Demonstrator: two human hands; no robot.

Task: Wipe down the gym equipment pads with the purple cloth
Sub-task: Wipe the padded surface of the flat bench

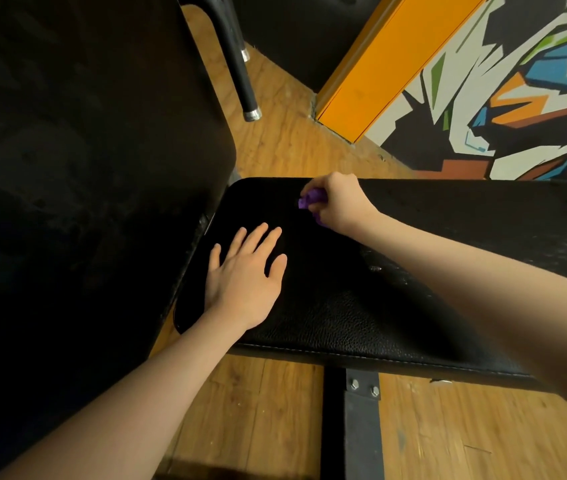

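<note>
The right hand (pixel 335 199), just above the middle of the frame, has its grip clenched around the bunched cloth (pixel 310 198); only a purple wad shows past the knuckles and a sliver under the heel of the hand. The cloth is pressed to the far edge of the flat pad (pixel 344 306), the black leather cushion that runs from the centre toward the right of the frame. The left hand (pixel 247 275) lies flat on the same pad at centre-left, grip released, fingers spread, palm down near the rounded end. It appears to be steadying the pad or the body, not wiping.

A second, larger black pad (pixel 84 150) fills the left side of the frame, standing steeply beside the flat one. The wood floor (pixel 275 410) shows below, and a steel frame (pixel 361 427) runs under the pad at bottom centre.

The step in hand looks like wiping the flat pad, with the cloth at its far edge. Pale scuffing toward the right part of the pad suggests that area needs attention. Next, the right hand would sweep the cloth across toward the near edge and rightward, keeping pressure even; the left hand sits in the path and would have to lift clear. The big pad on the left presumably remains to be done.
</note>
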